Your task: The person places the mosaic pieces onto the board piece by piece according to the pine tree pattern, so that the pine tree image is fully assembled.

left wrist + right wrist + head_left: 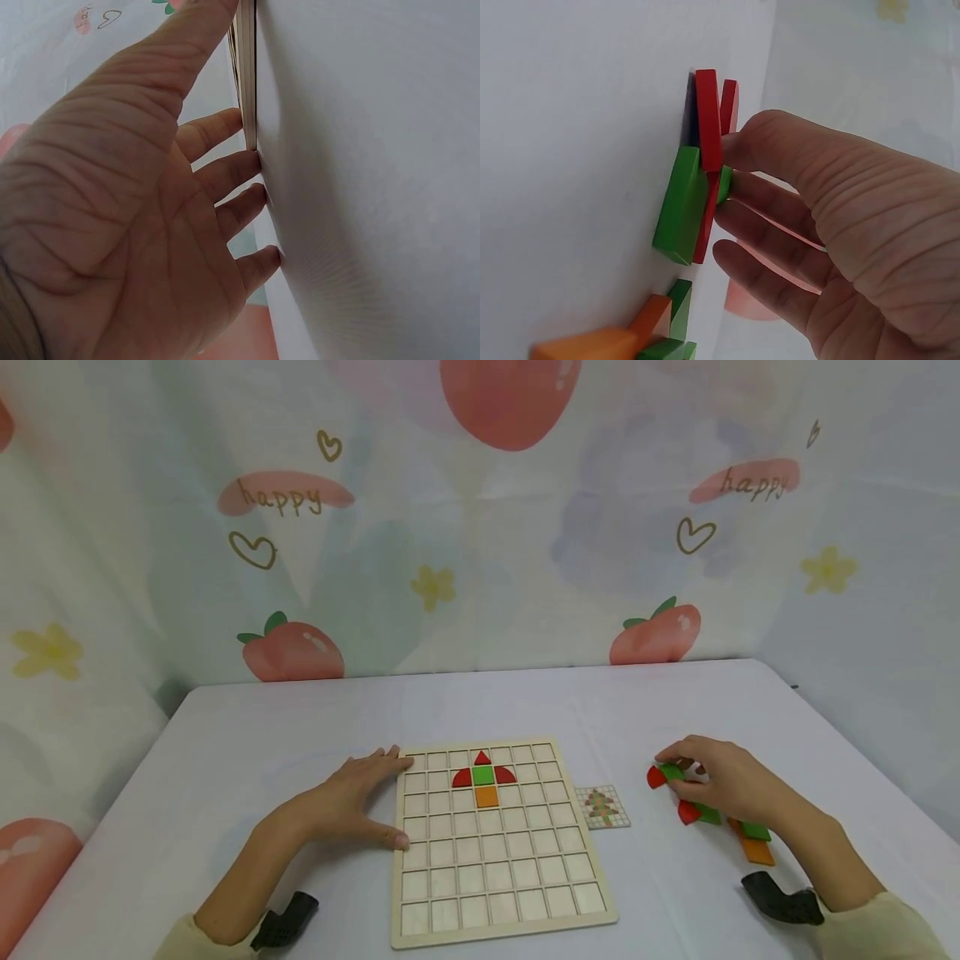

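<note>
A wooden grid board [506,928] lies in the middle of the table. On it are a red triangle [482,758], a green square [483,775], an orange square [487,797] and a red rounded piece [461,778] with its mirror twin [506,775]. My left hand [341,802] rests at the board's left edge, fingers spread and fairly straight, thumb touching the rim. My right hand [723,781] reaches into the loose pieces, thumb and fingertips right at a green piece [670,771] beside a red piece [656,777]. I cannot tell whether they pinch it.
A small pattern card [602,807] with a tree picture lies against the board's right side. Under and near my right forearm are another red piece [687,812], an orange piece [757,852] and several green ones. A printed curtain [480,610] hangs behind the table.
</note>
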Demonstrator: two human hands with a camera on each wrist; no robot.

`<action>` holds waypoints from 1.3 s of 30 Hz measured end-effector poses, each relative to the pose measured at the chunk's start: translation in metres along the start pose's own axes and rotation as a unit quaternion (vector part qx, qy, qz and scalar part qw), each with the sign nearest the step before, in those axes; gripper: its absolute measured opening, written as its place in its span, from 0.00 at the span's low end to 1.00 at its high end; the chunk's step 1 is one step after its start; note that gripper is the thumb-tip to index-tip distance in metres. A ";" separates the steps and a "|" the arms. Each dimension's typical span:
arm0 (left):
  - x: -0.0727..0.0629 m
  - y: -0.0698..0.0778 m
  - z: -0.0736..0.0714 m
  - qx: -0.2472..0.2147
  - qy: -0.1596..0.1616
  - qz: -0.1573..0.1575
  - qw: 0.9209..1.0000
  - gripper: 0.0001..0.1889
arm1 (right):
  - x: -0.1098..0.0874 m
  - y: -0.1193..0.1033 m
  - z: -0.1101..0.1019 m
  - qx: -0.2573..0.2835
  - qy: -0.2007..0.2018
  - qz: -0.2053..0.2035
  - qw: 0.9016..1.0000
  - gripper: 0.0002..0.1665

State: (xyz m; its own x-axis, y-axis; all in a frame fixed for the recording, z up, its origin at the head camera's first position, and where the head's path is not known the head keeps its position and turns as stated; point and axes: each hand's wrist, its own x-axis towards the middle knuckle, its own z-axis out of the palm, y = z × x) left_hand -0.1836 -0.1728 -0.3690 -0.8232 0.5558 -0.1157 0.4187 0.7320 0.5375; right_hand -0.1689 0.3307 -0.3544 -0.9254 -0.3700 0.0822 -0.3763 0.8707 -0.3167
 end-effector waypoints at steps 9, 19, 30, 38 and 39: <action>-0.002 0.000 -0.001 0.003 -0.001 0.001 1.000 0.57 | 0.000 -0.018 -0.006 -0.012 0.056 -0.053 0.997 0.19; 0.000 0.000 0.001 0.007 0.000 -0.004 1.000 0.58 | 0.011 -0.055 -0.002 -0.008 0.052 -0.096 0.994 0.18; 0.000 0.001 0.000 0.010 0.003 0.002 1.000 0.57 | 0.026 -0.092 0.010 0.014 0.023 -0.139 0.990 0.17; 0.000 0.004 -0.001 0.010 -0.003 -0.006 1.000 0.57 | 0.039 -0.113 0.019 0.014 -0.006 -0.168 0.986 0.16; 0.000 0.004 -0.001 0.010 -0.003 -0.006 1.000 0.57 | 0.040 -0.115 0.021 0.014 -0.008 -0.169 0.986 0.16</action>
State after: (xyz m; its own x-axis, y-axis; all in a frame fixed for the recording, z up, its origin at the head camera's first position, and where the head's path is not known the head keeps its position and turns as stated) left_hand -0.1826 -0.1703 -0.3660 -0.8259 0.5493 -0.1274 0.4164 0.7465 0.5190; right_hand -0.1615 0.2088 -0.3339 -0.7470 -0.6423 0.1715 -0.6606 0.6881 -0.3002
